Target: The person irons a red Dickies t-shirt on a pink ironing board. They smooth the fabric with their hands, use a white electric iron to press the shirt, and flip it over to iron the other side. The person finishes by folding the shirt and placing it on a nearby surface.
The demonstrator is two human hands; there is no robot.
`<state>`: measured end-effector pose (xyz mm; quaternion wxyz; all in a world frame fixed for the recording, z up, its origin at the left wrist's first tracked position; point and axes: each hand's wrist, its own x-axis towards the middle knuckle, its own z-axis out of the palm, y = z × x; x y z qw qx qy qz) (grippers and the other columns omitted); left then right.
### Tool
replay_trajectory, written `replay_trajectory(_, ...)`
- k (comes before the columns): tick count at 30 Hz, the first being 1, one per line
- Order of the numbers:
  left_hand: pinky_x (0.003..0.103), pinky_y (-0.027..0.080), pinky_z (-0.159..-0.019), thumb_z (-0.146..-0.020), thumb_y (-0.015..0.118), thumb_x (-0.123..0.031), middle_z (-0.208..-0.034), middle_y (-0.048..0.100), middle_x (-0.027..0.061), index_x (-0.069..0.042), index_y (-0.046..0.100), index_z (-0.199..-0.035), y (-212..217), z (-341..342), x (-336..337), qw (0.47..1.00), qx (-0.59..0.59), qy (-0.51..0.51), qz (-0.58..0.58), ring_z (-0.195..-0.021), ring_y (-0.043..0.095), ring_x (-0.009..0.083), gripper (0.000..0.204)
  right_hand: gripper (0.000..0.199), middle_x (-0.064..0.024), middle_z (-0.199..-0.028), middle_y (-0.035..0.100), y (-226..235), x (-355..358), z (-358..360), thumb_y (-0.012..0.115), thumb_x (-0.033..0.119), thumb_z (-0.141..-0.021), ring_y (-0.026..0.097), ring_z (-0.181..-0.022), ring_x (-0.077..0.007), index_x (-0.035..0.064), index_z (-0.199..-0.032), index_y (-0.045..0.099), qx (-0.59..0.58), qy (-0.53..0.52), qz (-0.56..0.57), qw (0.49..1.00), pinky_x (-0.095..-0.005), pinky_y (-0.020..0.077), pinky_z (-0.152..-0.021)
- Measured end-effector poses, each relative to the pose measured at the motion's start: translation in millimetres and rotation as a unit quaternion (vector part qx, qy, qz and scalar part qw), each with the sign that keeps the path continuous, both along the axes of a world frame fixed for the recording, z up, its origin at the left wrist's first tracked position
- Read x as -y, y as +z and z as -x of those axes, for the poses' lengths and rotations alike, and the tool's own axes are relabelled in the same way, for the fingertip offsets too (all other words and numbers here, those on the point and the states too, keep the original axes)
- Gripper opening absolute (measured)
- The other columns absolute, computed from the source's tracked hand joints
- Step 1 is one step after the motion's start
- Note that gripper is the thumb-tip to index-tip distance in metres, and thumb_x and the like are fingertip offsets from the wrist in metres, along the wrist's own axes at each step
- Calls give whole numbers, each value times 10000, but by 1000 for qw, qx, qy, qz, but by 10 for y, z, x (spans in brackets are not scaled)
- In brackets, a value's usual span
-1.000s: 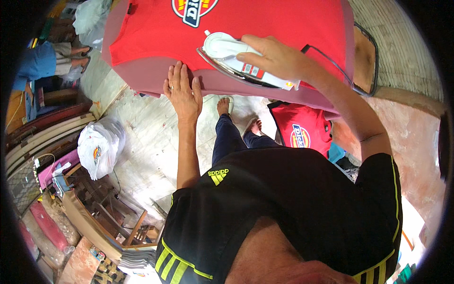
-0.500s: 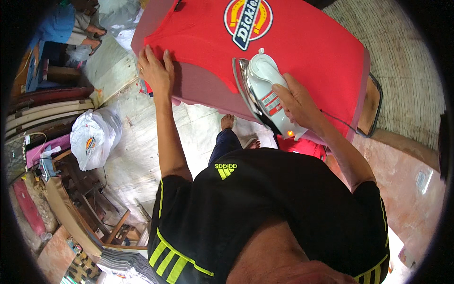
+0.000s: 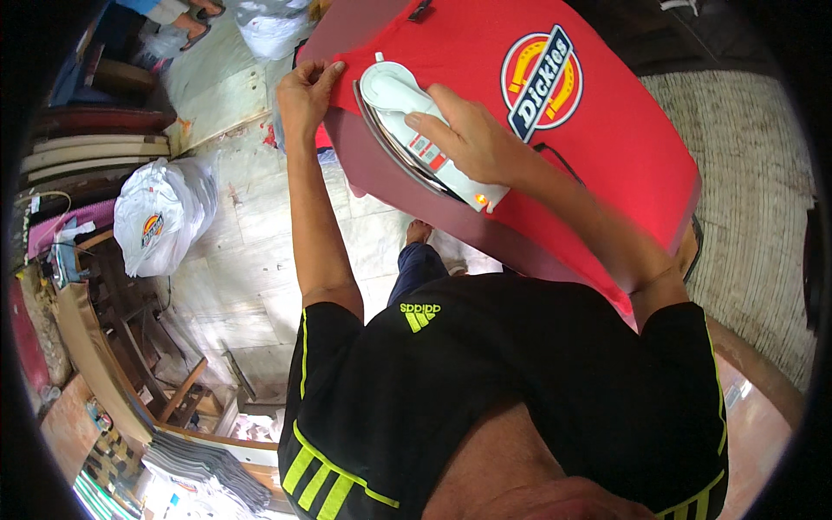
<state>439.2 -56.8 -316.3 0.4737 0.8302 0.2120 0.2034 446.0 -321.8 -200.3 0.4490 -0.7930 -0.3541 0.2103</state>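
White iron point(image 3: 414, 130) rests on the red T-shirt point(image 3: 485, 95) spread over the desk point(image 3: 390, 186) — right hand point(image 3: 464, 134) fingers clenched around its handle, left hand point(image 3: 305, 87) fingers pinching the shirt's edge just beside the iron's tip.

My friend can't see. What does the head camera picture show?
A person's right hand presses a white iron onto a red T-shirt spread on a padded board, while the left hand holds the shirt's edge. Below, a white plastic bag sits on the tiled floor.
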Motion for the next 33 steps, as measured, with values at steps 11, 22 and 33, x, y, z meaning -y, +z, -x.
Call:
replay_trajectory(11,304,464,-803,-1022,495,-320,-917,690,71,11,692,-1105,181,460,-19,967,178,145,109,-893,615,144,394,452,-230,-869,638,58,-487,-329,503,426,-998,648,-779,-336,-26,-1001,517,18,56,92,994,-435,474,-674)
replay_trajectory(22,360,463,-937,-1041,462,-240,-1103,671,163,30,651,-1141,451,391,1763,974,138,-169,68,-1069,618,243,345,441,-227,-973,652,370,1722,481,512,400,-1001,657,-897,-346,9,-1205,519,-69,-64,171,981,-432,495,-793)
replay_trajectory(33,624,198,-1098,-913,607,-353,-1541,312,182,-30,458,-1407,235,344,2936,873,37,-371,-315,-1436,224,431,609,328,-213,-811,606,122,2430,711,564,277,-977,641,-736,-270,-14,-1124,525,-121,-480,23,869,-419,491,-572)
